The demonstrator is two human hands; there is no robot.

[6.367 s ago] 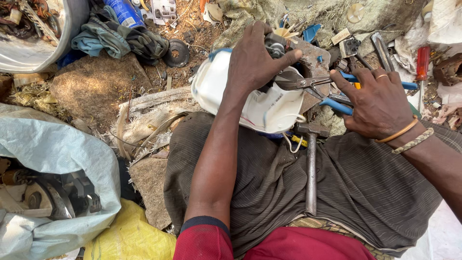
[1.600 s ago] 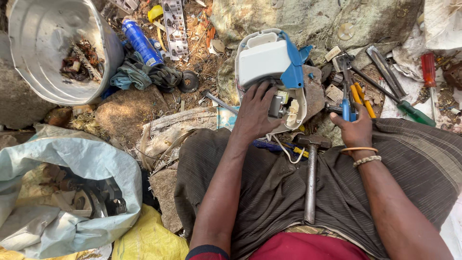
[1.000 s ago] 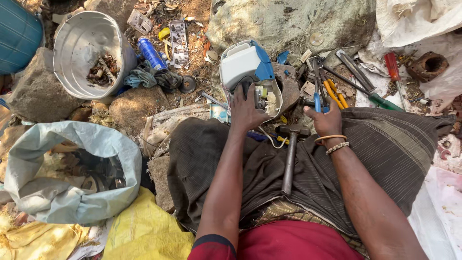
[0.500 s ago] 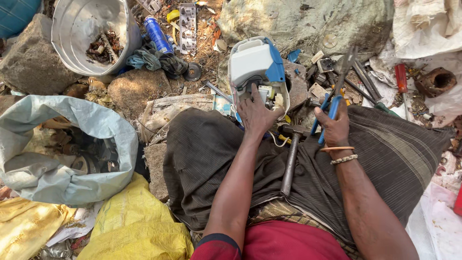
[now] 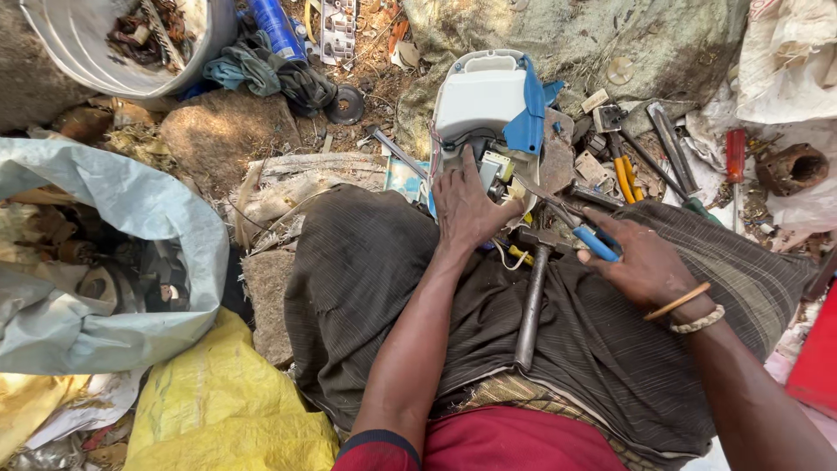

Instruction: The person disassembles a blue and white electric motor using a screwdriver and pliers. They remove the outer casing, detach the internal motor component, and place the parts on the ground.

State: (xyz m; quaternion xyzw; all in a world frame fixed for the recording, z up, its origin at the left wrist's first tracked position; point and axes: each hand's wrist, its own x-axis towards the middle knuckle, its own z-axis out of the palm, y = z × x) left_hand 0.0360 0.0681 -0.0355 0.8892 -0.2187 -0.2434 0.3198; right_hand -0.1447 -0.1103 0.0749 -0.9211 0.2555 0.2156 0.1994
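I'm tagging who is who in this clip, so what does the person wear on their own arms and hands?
Both forearms are bare. The left hand shows no ring or band, and that arm ends at a short dark red sleeve with a navy cuff. The right hand has two bands at the wrist: a thin orange bangle and a pale beaded bracelet. No gloves on either hand.

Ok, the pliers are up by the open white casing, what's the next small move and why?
Probably ease the blue-handled pliers tip further into the white casing, toward the small part and wires exposed at its open end. The left hand already steadies the casing, and the right hand aims the pliers that way.
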